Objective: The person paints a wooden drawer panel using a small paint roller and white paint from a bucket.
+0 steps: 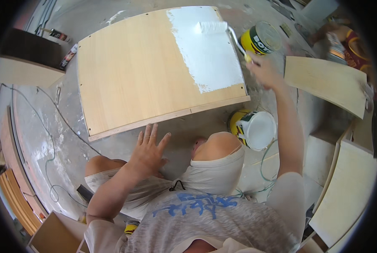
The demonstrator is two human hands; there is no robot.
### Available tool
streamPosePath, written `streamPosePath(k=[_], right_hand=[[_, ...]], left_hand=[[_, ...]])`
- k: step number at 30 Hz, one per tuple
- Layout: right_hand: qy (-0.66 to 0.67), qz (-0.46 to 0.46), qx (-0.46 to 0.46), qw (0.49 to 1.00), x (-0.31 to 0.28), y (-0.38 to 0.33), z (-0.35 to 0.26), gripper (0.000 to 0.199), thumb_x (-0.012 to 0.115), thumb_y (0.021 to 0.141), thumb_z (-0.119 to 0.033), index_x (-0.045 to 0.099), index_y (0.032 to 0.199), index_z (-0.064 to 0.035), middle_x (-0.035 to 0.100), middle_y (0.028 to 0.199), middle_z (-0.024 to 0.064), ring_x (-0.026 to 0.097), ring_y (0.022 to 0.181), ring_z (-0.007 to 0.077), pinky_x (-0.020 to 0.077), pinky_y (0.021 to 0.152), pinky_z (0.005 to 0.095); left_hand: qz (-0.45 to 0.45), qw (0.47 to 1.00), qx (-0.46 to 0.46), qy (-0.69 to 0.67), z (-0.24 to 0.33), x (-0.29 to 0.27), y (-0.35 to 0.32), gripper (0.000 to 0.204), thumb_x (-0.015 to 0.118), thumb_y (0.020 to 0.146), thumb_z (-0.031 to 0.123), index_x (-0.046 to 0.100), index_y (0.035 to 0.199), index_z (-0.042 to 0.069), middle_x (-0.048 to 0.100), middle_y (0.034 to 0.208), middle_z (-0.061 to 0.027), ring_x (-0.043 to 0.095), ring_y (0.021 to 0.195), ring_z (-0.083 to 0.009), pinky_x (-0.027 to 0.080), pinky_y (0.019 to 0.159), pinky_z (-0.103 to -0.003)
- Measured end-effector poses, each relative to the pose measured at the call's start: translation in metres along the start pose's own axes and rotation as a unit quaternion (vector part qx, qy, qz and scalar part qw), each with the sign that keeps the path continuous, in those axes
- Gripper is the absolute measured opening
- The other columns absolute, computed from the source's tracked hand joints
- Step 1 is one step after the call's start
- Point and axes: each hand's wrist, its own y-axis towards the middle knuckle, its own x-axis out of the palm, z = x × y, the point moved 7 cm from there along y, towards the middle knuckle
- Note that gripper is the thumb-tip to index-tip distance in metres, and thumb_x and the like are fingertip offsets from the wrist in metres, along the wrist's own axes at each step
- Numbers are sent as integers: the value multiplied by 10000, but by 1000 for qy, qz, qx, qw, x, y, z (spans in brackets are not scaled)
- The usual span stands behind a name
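A pale wooden panel point(125, 71) lies on the floor in front of me, its right part coated in white paint point(209, 55). My right hand point(263, 71) is closed round the yellow handle of a paint roller point(214, 28). The roller's white sleeve rests on the painted area near the far edge. With fingers spread, my left hand point(149, 149) hovers by the near edge of the panel and holds nothing; whether the fingertips touch the edge I cannot tell. Beside my right forearm stands an open paint bucket point(259, 130) with white inside.
A second, lidded yellow-and-green paint bucket point(261, 38) stands right of the panel. Another person point(349, 46) works at the far right near a curved board point(325, 80). Cables point(49, 139) trail over the floor at left. A sealant tube point(68, 57) leans by a dark-topped box point(32, 52).
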Motion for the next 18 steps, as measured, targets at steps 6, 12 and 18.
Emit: streamPosePath(k=[6, 12, 18], right_hand=[[72, 28, -52, 996, -9, 108, -43, 511, 551, 889, -246, 464, 1389, -185, 522, 662, 16, 421, 422, 108, 312, 345, 276], [24, 20, -42, 999, -18, 67, -44, 494, 558, 896, -236, 489, 1376, -143, 536, 682, 24, 436, 425, 99, 342, 377, 264], [-79, -43, 6, 996, -11, -59, 20, 477, 547, 899, -220, 489, 1371, -178, 521, 682, 30, 475, 572, 126, 427, 524, 283]], left_hand=[[40, 994, -105, -2, -7, -12, -15, 857, 755, 733, 301, 304, 1431, 92, 182, 1454, -354, 176, 1365, -518, 227, 1104, -562], [31, 992, -124, -20, -8, -12, -17, 861, 751, 718, 260, 298, 1427, 78, 180, 1448, -375, 186, 1365, -515, 220, 1109, -554], [-42, 996, -78, 8, -2, -3, 2, 840, 736, 761, 318, 304, 1434, 61, 232, 1439, -369, 222, 1360, -501, 228, 1105, -547]])
